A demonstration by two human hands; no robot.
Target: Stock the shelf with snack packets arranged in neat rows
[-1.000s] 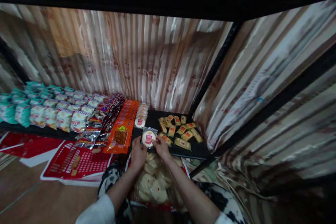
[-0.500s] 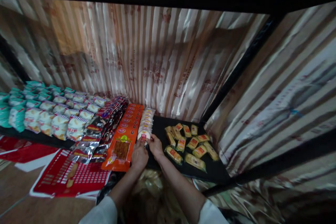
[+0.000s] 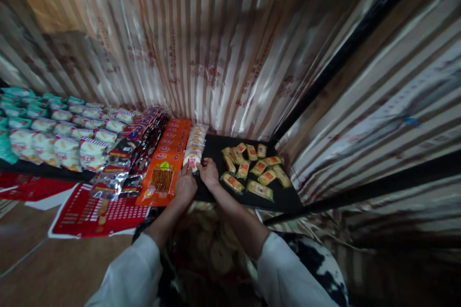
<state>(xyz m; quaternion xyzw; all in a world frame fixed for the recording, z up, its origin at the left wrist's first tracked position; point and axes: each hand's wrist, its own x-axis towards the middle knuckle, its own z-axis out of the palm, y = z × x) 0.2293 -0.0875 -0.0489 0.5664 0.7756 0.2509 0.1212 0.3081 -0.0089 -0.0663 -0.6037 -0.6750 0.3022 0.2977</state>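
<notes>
A row of round white wrapped crackers (image 3: 196, 140) runs from the wall to the front of the black shelf (image 3: 212, 151). At its front end is a round cracker packet (image 3: 192, 159) with a red label. My left hand (image 3: 186, 184) grips its lower left edge, fingers closed on it. From the other side, my right hand (image 3: 209, 172) pinches its right edge with bent fingers. Just left of the row lies a long orange snack packet (image 3: 162, 172). Several small yellow wrapped cakes (image 3: 259, 189) are scattered to the right of my right hand.
Dark shiny packets (image 3: 126, 153) overlap left of the orange one, then rows of white packs (image 3: 66, 151) and green packs (image 3: 7, 148). A black post (image 3: 306, 105) stands at the right. Below are a red printed sheet (image 3: 97, 220) and a bag of packets (image 3: 219, 254).
The view has tilted down, so the shelf sits higher and the upper bar has left the picture. Both hands remain at the front cracker packet.
</notes>
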